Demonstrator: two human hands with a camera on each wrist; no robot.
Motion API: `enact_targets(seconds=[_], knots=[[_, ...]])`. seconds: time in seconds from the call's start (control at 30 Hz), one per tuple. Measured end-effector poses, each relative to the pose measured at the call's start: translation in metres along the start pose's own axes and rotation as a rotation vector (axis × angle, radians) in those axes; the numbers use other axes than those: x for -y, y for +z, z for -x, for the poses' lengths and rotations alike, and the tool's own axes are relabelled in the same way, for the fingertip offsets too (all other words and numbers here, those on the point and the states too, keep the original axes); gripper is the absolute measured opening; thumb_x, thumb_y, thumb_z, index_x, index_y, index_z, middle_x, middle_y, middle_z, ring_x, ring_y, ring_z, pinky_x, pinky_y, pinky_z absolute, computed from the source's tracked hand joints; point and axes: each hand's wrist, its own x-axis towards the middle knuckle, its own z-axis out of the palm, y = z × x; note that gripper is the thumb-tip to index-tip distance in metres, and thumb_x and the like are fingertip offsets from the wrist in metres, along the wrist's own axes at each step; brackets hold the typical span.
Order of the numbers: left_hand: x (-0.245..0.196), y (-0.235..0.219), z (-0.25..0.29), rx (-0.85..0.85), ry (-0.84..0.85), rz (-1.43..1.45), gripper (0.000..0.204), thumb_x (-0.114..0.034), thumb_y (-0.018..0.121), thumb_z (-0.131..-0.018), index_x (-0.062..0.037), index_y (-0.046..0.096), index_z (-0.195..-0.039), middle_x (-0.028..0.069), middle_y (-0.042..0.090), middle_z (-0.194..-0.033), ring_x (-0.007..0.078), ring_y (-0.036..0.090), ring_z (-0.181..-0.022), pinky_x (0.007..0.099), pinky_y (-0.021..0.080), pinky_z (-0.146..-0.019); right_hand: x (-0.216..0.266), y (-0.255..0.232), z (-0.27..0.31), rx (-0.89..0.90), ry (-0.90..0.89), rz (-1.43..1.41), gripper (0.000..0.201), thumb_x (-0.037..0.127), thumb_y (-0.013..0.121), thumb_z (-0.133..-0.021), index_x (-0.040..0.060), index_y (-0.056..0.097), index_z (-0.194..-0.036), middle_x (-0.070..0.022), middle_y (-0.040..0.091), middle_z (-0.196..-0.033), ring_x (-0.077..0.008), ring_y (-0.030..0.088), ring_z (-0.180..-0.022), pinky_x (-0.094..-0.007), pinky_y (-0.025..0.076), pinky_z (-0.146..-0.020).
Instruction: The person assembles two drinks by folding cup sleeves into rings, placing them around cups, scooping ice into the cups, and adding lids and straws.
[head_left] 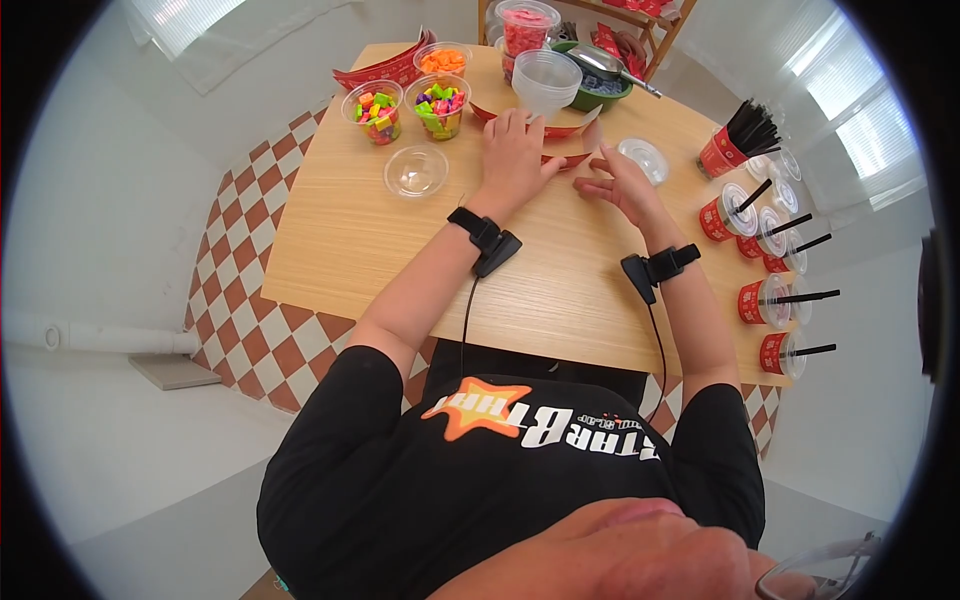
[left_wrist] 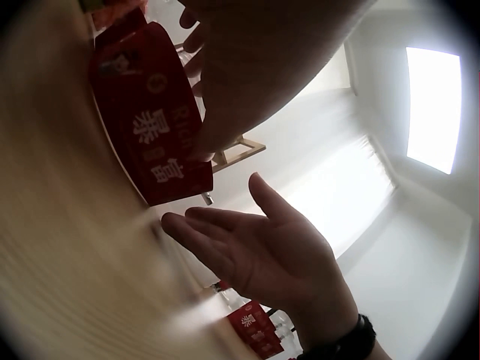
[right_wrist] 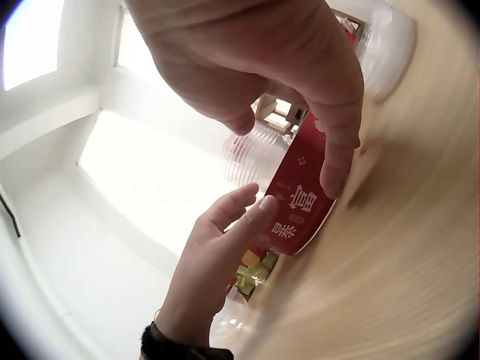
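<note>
A red paper sleeve with white characters stands on the table, seen in the head view (head_left: 568, 161), the left wrist view (left_wrist: 146, 124) and the right wrist view (right_wrist: 296, 202). My left hand (head_left: 513, 162) (left_wrist: 259, 60) (right_wrist: 202, 262) grips its upper edge, thumb on the printed face and fingers behind. By its other end is my right hand (head_left: 622, 187) (left_wrist: 274, 255) (right_wrist: 262, 52), fingers extended and spread, holding nothing; whether a fingertip touches the sleeve, I cannot tell. Behind lie another red sleeve (head_left: 560, 131) and a stack of clear cups (head_left: 546, 80).
Cups of colourful pieces (head_left: 378, 118) (head_left: 438, 108) and orange pieces (head_left: 443, 62) stand back left, near a clear lid (head_left: 416, 171). A round clear container (head_left: 643, 161) is right of my hands. Lidded cups with black straws (head_left: 728, 215) line the right edge. A metal scoop (head_left: 600, 62) rests on a green bowl (head_left: 603, 100).
</note>
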Motion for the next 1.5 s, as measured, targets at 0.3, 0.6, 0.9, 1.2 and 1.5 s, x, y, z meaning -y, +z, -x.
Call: enact_targets(seconds=[0.3,0.6,0.9,1.2,1.5], knots=[[0.018,0.006,-0.008,0.087,0.007,-0.105,0.048,-0.035,0.075,-0.079,-0.0078,0.065,-0.117,0.0117,0.066,-0.111,0.0286,0.054,-0.116,0.0494,0.033,-0.106,0.005,-0.024,0.108,0.234,-0.092,0.206,0.054,0.035,0.052,-0.103,0.0007,0.041,-0.144,-0.0102,0.059,-0.126,-0.0173,0.062,-0.107,-0.0297,0.051,-0.091],[0.017,0.021,-0.018,0.269,0.016,-0.01,0.02,-0.011,0.063,-0.084,-0.0115,0.067,-0.104,0.0089,0.069,-0.099,0.0283,0.062,-0.101,0.052,0.036,-0.102,-0.011,-0.091,0.194,0.073,-0.164,0.214,0.042,0.02,0.052,-0.102,0.0003,0.049,-0.139,-0.0096,0.064,-0.122,-0.0134,0.062,-0.105,-0.0282,0.05,-0.092],[-0.001,0.012,-0.015,0.086,0.109,-0.102,0.03,-0.018,0.068,-0.082,-0.0113,0.065,-0.111,0.0093,0.066,-0.099,0.0273,0.06,-0.103,0.0564,0.035,-0.102,-0.023,-0.137,0.241,-0.952,-0.665,0.914,0.044,0.012,0.07,-0.09,0.0017,0.057,-0.13,-0.0125,0.063,-0.12,-0.0238,0.059,-0.11,-0.0362,0.045,-0.095],[-0.096,0.003,0.021,0.515,0.01,0.953,0.031,-0.019,0.068,-0.089,-0.0004,0.064,-0.114,0.0126,0.068,-0.103,0.0222,0.065,-0.099,0.0332,0.049,-0.091,-0.053,-0.192,0.247,-1.415,-0.298,1.512,0.056,0.026,0.075,-0.083,0.0037,0.057,-0.131,-0.0176,0.056,-0.134,-0.0343,0.05,-0.125,-0.0452,0.038,-0.107],[-0.111,0.021,0.048,0.975,-0.033,1.256,0.048,-0.017,0.067,-0.093,0.0001,0.05,-0.135,0.0113,0.056,-0.132,0.019,0.053,-0.124,0.0335,0.041,-0.108,-0.064,-0.144,0.242,-1.061,-0.559,1.224,0.049,0.016,0.078,-0.079,0.0049,0.062,-0.124,-0.0199,0.058,-0.133,-0.0382,0.056,-0.12,-0.0444,0.044,-0.102]])
